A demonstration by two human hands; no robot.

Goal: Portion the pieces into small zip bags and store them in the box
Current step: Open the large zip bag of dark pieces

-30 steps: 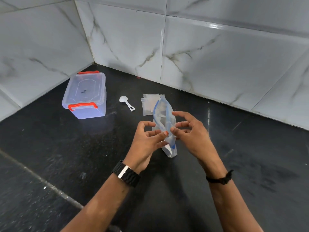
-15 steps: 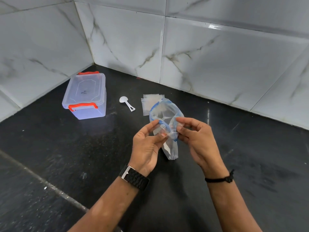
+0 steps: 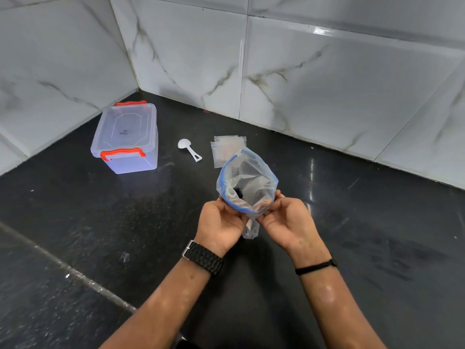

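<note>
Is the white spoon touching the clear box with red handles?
Apart. In the head view the white spoon lies on the black counter to the right of the clear box, with a plain strip of dark surface between them.

A black polished bench [image 3: 75, 222] meets white marble-veined wall tiles [image 3: 327, 79] at a corner toward eleven o'clock, catching glare.

Cool, even light, glare streaks on the glossy wall tiles [image 3: 319, 30], wide-angle bending at edges.

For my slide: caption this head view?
Both hands hold open a blue-rimmed clear zip bag over the black counter.
</note>
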